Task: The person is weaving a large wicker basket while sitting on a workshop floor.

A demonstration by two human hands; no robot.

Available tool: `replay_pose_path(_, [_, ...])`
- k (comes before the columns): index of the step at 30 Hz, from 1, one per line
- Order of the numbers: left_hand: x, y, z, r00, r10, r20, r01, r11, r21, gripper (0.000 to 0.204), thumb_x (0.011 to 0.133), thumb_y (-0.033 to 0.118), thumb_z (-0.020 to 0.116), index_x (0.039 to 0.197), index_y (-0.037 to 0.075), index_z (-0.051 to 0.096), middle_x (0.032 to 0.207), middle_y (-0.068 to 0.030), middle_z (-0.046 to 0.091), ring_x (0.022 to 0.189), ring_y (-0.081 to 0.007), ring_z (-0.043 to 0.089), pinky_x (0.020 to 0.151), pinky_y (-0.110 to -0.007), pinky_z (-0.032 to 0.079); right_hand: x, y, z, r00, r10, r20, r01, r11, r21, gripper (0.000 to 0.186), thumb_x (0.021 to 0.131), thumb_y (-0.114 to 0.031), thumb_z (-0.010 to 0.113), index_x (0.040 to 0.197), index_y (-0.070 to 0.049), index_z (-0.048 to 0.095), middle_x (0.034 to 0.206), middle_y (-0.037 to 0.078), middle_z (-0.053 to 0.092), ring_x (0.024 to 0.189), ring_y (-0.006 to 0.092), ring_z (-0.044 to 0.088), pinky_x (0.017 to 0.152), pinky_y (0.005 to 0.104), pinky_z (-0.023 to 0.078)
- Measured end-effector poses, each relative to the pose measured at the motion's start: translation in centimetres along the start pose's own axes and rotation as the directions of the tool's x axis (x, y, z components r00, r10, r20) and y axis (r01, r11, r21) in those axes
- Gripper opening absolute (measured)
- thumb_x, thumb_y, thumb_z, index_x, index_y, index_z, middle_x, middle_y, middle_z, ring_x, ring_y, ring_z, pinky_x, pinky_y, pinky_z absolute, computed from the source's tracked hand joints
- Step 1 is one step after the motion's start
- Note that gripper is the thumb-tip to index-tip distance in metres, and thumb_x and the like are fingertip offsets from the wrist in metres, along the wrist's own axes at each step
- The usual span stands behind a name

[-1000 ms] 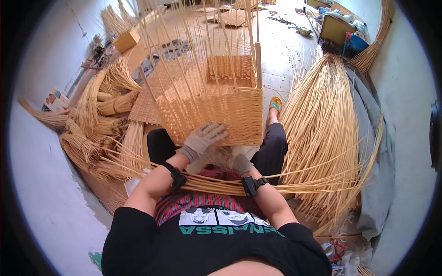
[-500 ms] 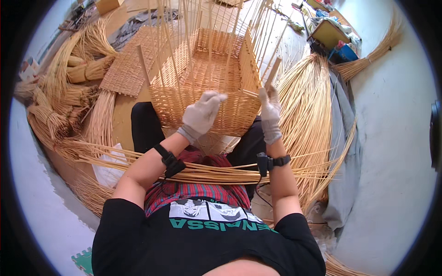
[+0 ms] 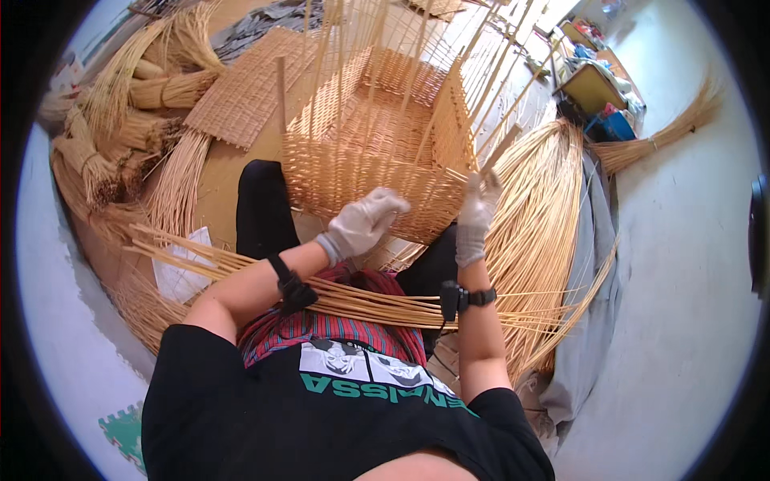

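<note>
A half-woven wicker basket [image 3: 365,176] stands before me, tilted, with many thin upright stakes rising from its rim. Thick corner posts stick up at its near left and near right. My right hand [image 3: 476,215], in a pale glove, is closed at the near right corner, just below the wooden post [image 3: 503,148]. A pale wicker strand [image 3: 455,174] runs along the rim to its fingers. My left hand [image 3: 365,224], also gloved, hovers before the basket's near wall with curled fingers; anything inside them is hidden. A bundle of long wicker rods [image 3: 377,303] lies across my lap beneath my forearms.
Wicker bundles [image 3: 172,90] and a flat woven panel [image 3: 253,88] lie on the left. A large fan of loose rods [image 3: 533,240] spreads over grey cloth [image 3: 579,345] at my right. Farther back stand a cluttered box [image 3: 589,86] and a wall with a wicker bundle [image 3: 662,136] against it.
My left hand has come down and away from the basket's near rim, toward me. The right hand stays at the corner. My view has shifted, so the basket sits farther right and higher.
</note>
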State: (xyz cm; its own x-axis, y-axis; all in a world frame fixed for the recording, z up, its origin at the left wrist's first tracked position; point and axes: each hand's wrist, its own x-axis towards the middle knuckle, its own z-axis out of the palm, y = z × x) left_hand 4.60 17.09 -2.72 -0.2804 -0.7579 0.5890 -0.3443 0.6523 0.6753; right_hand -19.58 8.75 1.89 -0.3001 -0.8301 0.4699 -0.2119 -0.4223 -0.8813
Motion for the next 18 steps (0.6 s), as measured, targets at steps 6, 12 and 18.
replay_pose_path(6, [-12.6, -17.7, 2.5, 0.17, -0.869, 0.464, 0.975, 0.082, -0.204, 0.043, 0.094, 0.028, 0.075, 0.13, 0.006, 0.07, 0.122, -0.0178, 0.077, 0.116, -0.035, 0.072, 0.103, -0.044, 0.056, -1.0, -12.6, 2.4, 0.933, -0.057, 0.356, 0.121, 0.98, -0.159, 0.034, 0.101, -0.01, 0.075, 0.132, 0.0, 0.068, 0.12, 0.006, 0.075, 0.102, 0.0117, 0.07, 0.085, 0.0262, 0.055])
replay_pose_path(12, [-16.4, -19.7, 3.0, 0.725, -0.676, 0.133, 0.669, 0.646, -0.367, 0.031, 0.096, 0.006, 0.069, 0.126, -0.003, 0.069, 0.118, -0.0181, 0.077, 0.113, -0.0281, 0.074, 0.099, -0.039, 0.059, -3.2, -27.7, -2.2, 0.806, -0.44, 0.397, 0.245, 0.857, 0.453, 0.024, 0.1, 0.002, 0.069, 0.123, 0.001, 0.074, 0.117, 0.013, 0.076, 0.097, 0.0139, 0.072, 0.084, 0.0266, 0.057])
replay_pose_path(18, [-11.1, -11.1, -1.3, 0.478, -0.838, 0.265, 0.31, -0.121, -0.943, 0.035, 0.099, 0.002, 0.061, 0.133, -0.003, 0.063, 0.132, -0.0169, 0.07, 0.126, -0.0335, 0.065, 0.113, -0.048, 0.051, -6.5, -30.1, -9.7, 0.519, -0.543, 0.66, 0.426, 0.834, 0.352, 0.02, 0.1, -0.007, 0.068, 0.118, -0.001, 0.075, 0.113, 0.014, 0.076, 0.096, 0.0188, 0.072, 0.082, 0.0305, 0.057])
